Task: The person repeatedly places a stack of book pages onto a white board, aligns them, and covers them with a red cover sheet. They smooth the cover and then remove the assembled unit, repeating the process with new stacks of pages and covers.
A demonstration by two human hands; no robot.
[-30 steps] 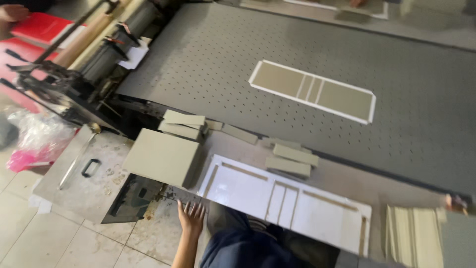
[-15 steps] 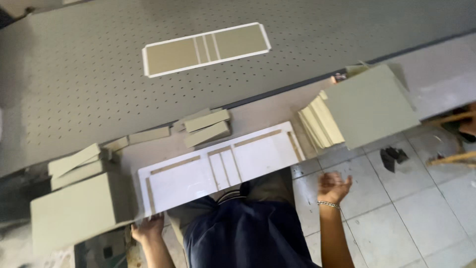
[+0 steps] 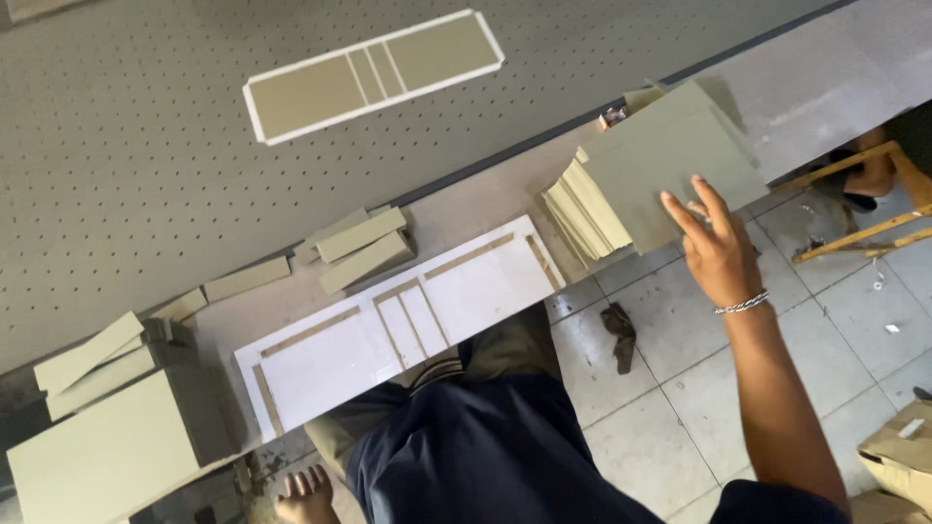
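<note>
the right hand [image 3: 720, 250], half a second ago open in the air, now lies with spread fingers on the stack of grey boards [image 3: 652, 167] at the table's right end, apparently gripping nothing yet.

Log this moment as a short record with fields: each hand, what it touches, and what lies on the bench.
right hand: right hand open, fingers spread, fingertips on the top board of the right stack of grey boards
left hand: left hand low at the bench edge, holding nothing that shows
white template: white template sheet flat at the bench's near edge, in front of the person
loose strips: grey strips beside the template
left stack: grey boards piled at the left end
perforated table: perforated table bearing a framed grey panel set
</note>
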